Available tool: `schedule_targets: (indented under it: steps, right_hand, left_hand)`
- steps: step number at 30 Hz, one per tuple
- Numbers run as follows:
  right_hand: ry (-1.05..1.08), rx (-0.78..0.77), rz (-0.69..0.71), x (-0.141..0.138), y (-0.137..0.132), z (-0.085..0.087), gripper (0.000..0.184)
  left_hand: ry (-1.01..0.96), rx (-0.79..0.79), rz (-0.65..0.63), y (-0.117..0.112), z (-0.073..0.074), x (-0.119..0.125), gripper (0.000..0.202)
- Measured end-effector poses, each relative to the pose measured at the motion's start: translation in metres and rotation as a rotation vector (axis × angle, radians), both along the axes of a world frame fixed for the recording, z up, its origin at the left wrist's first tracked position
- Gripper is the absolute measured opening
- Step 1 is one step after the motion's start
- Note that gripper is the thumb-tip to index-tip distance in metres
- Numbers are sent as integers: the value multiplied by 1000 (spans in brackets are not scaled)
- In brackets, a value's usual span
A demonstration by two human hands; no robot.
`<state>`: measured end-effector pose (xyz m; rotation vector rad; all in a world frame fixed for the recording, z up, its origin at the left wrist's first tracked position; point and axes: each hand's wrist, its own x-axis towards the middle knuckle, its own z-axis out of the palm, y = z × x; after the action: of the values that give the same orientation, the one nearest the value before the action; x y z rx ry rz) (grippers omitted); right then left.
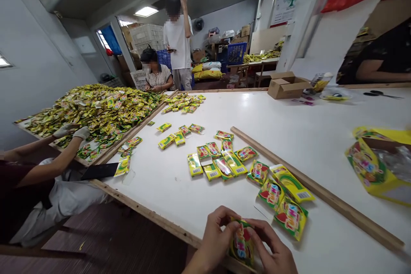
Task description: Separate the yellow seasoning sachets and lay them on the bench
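Observation:
Between my two hands, at the near edge of the white table point(167, 197), is a small yellow and green candy box point(242, 246) with coloured lettering. My left hand point(215, 233) grips its left side, thumb on the front near the top. On the opposite side my right hand point(272, 248) holds it with the thumb pressed to the front. Just beyond lie several similar boxes, among them one point(291, 218) near my right hand and a yellow one point(293, 183) against a wooden strip. More boxes point(224, 167) spread in a loose cluster farther left.
The wooden strip point(308, 184) crosses the table. Right of it stand an open yellow carton point(369, 171), a cardboard box point(287, 85) and scissors point(383, 94). At left, a co-worker's gloved hands point(81, 132) touch a large heap of packets point(105, 102). Two other people are at the back.

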<state>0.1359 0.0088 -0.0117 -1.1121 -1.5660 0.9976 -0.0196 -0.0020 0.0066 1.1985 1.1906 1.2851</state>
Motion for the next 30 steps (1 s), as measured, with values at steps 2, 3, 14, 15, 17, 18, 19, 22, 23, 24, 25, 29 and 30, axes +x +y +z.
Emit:
schedule_targets:
  steps: [2,3,14,15,17,18,19,22,23,24,25,29,30]
  right_hand:
    - [-22,-20,9,-1,-1,-2,31]
    - [-34,-26,11,-2,-1,-3,32]
    - [-45,-108,-9,-3,-3,-4,40]
    - [-37,-116,-11,-3,-3,-3,41]
    - [-29,-124,-15,-3,-3,-3,41]
    - [-26,-123,-17,-2,-3,-3,42]
    - [-24,-120,-20,-2,-3,-3,42]
    - [-14,-125,-13,0,-3,-6,41]
    - [-11,-139,-8,0,-3,-8,42]
    - [-7,-157,-5,0,-3,-8,42]
    - [-2,-174,-11,1,-4,-9,43]
    - [4,-199,-108,-2,-6,-4,47]
    - [5,-197,-143,-3,-7,-2,47]
  left_hand:
    - [54,-23,-29,-2,-3,0,19]
    - [81,-27,-36,-3,-4,0,22]
    - [189,-14,-50,-2,-2,-1,22]
    - [196,-10,-53,-2,-2,-1,23]
    - [204,1,-62,-3,-2,-1,24]
    - [202,8,-64,-3,-2,0,25]
    - [192,17,-64,-4,-2,1,28]
    - [138,53,14,-2,-3,-1,34]
    - [133,68,79,1,-3,-5,33]
    - [144,88,161,6,-3,-11,32]
    - [175,109,250,14,-2,-18,29]
    - [478,145,525,63,3,-62,31]
    - [604,111,557,77,4,-73,33]
